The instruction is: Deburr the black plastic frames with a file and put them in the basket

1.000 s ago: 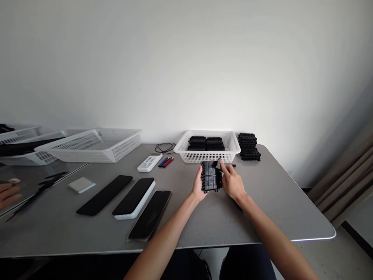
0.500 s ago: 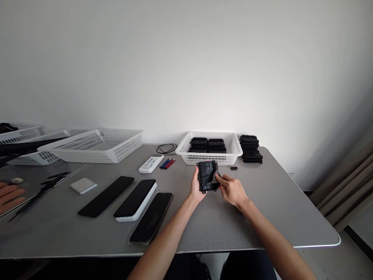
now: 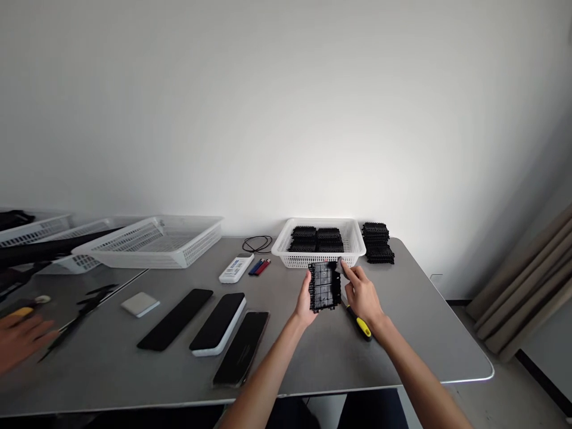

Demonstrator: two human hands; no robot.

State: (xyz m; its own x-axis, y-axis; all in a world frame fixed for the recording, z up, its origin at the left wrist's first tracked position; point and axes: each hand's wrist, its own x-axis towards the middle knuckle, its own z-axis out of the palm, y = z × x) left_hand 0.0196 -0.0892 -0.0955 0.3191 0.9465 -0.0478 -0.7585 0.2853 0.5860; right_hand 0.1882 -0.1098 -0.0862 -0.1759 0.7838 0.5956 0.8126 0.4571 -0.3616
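Observation:
My left hand grips the left edge of a black ribbed plastic block and holds it just above the grey table. To the block's right is my right hand, fingers partly spread, its fingertips near the block's upper right corner; I cannot tell whether they touch it. A yellow-handled tool lies on the table under my right wrist. Just behind the block stands a white basket with more black blocks inside.
A stack of black blocks sits right of the basket. Three dark phones, a small grey pad, a white remote, lighters and a cable lie to the left. Empty white baskets stand far left. Another person's hand rests at the left edge.
My right hand has lifted off the block's face and opened beside its upper corner. The yellow-handled tool now shows under my wrist. The view has tilted up a little.

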